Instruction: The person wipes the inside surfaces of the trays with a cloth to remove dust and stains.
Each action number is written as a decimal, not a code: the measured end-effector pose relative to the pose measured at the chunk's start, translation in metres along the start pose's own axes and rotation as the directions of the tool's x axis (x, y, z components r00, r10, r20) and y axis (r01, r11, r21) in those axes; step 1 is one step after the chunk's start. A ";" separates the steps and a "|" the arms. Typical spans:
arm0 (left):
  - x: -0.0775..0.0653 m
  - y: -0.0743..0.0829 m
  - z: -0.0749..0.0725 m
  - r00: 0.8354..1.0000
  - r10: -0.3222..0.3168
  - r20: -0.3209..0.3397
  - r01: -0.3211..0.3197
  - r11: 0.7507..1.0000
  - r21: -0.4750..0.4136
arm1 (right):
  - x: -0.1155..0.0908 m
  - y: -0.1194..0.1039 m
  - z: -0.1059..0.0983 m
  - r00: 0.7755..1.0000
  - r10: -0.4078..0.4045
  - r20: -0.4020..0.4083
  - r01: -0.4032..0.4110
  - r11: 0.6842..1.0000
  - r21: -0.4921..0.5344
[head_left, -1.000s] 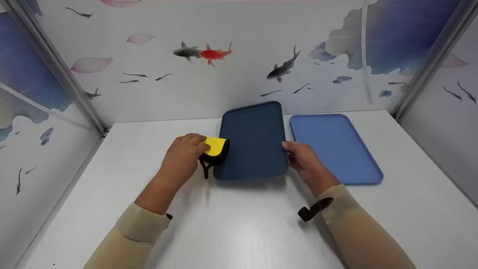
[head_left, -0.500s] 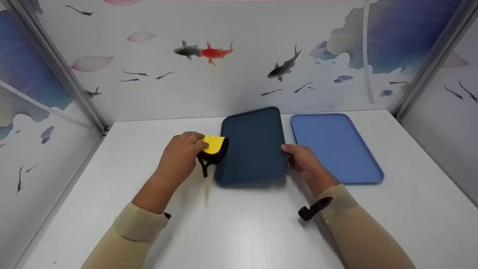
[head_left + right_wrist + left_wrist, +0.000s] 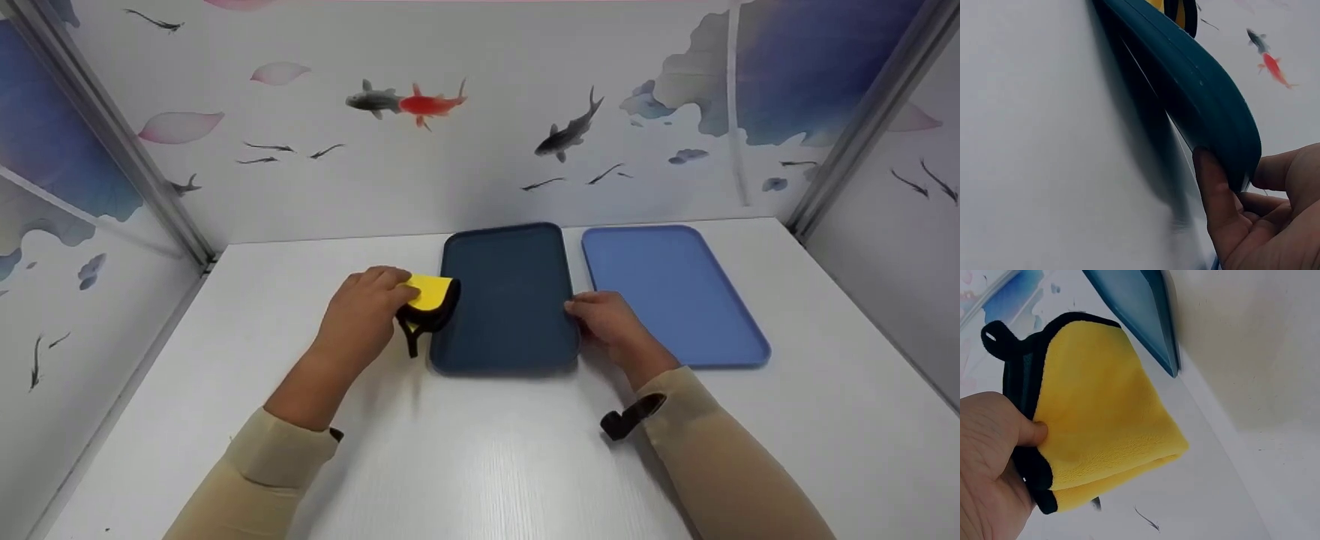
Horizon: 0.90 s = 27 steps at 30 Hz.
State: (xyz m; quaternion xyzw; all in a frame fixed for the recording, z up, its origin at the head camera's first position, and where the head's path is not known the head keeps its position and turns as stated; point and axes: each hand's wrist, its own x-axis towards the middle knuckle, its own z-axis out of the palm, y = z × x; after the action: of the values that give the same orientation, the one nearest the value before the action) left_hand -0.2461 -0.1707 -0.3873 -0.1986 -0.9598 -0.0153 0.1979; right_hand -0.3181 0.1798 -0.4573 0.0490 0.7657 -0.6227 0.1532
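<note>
A folded yellow cloth (image 3: 1095,399) with black edging and a small black loop is pinched in my left hand (image 3: 360,315), thumb on its face in the left wrist view. In the head view the cloth (image 3: 431,291) overlaps the left edge of a dark blue tray (image 3: 510,300); whether they touch I cannot tell. My right hand (image 3: 611,322) grips that tray by its right edge, thumb on the rim and fingers beneath. From the right wrist view, the tray (image 3: 1202,84) is tilted, with a gap between its underside and the white table.
To the right a lighter blue tray (image 3: 675,292) lies flat on the white table (image 3: 480,450), partly behind my right hand. A white wall panel (image 3: 480,165) painted with fish rises along the table's back edge. Further panels stand on both sides.
The dark blue tray has come down from a steeper tilt toward the table, its far edge lower than before. My right hand moved slightly down with it. My left hand and the cloth barely shifted.
</note>
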 end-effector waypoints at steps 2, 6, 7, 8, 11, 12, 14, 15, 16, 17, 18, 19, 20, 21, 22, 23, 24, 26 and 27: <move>0.000 0.000 0.001 1.000 0.005 -0.002 -0.005 1.000 -0.002 | 0.000 0.000 0.001 1.000 -0.014 -0.018 0.013 0.998 -0.064; -0.001 -0.001 0.002 1.000 0.007 0.000 -0.007 1.000 -0.003 | 0.001 0.000 0.002 0.998 -0.036 -0.051 0.027 0.986 -0.165; -0.001 -0.001 0.003 1.000 0.005 0.002 -0.005 1.000 -0.003 | 0.002 0.001 0.002 0.997 -0.045 -0.056 0.033 0.981 -0.190; -0.001 -0.001 0.003 1.000 0.004 0.004 -0.004 1.000 -0.004 | 0.002 0.001 0.002 0.996 -0.058 -0.060 0.044 0.976 -0.215; -0.002 -0.001 0.003 1.000 0.007 0.002 -0.007 1.000 -0.008 | 0.004 0.002 0.002 0.992 -0.120 -0.044 0.100 0.940 -0.326; -0.002 -0.001 0.002 1.000 0.010 0.000 -0.010 1.000 -0.008 | 0.004 0.003 0.002 0.990 -0.139 -0.037 0.117 0.927 -0.356; -0.002 -0.001 0.002 1.000 0.015 -0.002 -0.015 1.000 -0.009 | 0.004 0.003 0.002 0.985 -0.171 -0.020 0.148 0.900 -0.410; -0.002 -0.001 0.002 1.000 0.015 -0.002 -0.015 1.000 -0.008 | 0.004 0.003 0.002 0.983 -0.182 -0.010 0.159 0.887 -0.434; -0.002 -0.001 0.001 1.000 0.013 0.000 -0.013 1.000 -0.008 | 0.004 0.003 0.002 0.983 -0.182 -0.008 0.160 0.884 -0.439; -0.002 -0.001 0.001 1.000 0.009 0.005 -0.009 1.000 -0.009 | 0.003 0.003 0.002 0.983 -0.184 -0.008 0.160 0.878 -0.451; -0.001 -0.001 0.001 1.000 0.005 0.010 -0.005 1.000 -0.008 | 0.003 0.003 0.003 0.983 -0.184 -0.006 0.161 0.873 -0.461; -0.001 -0.001 0.000 1.000 0.000 0.015 0.000 1.000 -0.011 | 0.003 0.003 0.003 0.983 -0.185 -0.004 0.162 0.867 -0.471; 0.000 -0.002 0.000 1.000 -0.005 0.020 0.005 1.000 -0.014 | 0.003 0.003 0.003 0.982 -0.189 0.000 0.165 0.860 -0.484; 0.000 -0.002 0.000 1.000 -0.009 0.022 0.009 1.000 -0.018 | 0.003 0.003 0.003 0.982 -0.190 0.000 0.165 0.853 -0.495; 0.001 -0.003 -0.001 1.000 -0.012 0.023 0.013 1.000 -0.022 | 0.003 0.003 0.004 0.982 -0.191 0.000 0.165 0.846 -0.506; 0.001 -0.004 -0.001 1.000 -0.015 0.022 0.015 1.000 -0.026 | 0.003 0.004 0.004 0.981 -0.192 -0.001 0.164 0.842 -0.515; 0.002 -0.004 -0.001 1.000 -0.018 0.021 0.019 0.999 -0.029 | 0.003 0.004 0.004 0.982 -0.191 -0.002 0.162 0.838 -0.521; 0.003 -0.007 -0.002 0.999 -0.027 0.020 0.028 0.999 -0.037 | 0.003 0.004 0.004 0.982 -0.190 -0.004 0.159 0.833 -0.530; 0.004 -0.008 -0.003 0.999 -0.032 0.020 0.033 0.999 -0.040 | 0.003 0.004 0.004 0.983 -0.185 -0.007 0.153 0.834 -0.530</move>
State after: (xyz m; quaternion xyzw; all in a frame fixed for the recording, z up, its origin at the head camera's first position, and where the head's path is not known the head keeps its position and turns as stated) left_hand -0.2519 -0.1771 -0.3827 -0.1872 -0.9642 -0.0357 0.1843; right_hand -0.3195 0.1766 -0.4625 -0.0444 0.9125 -0.3982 0.0829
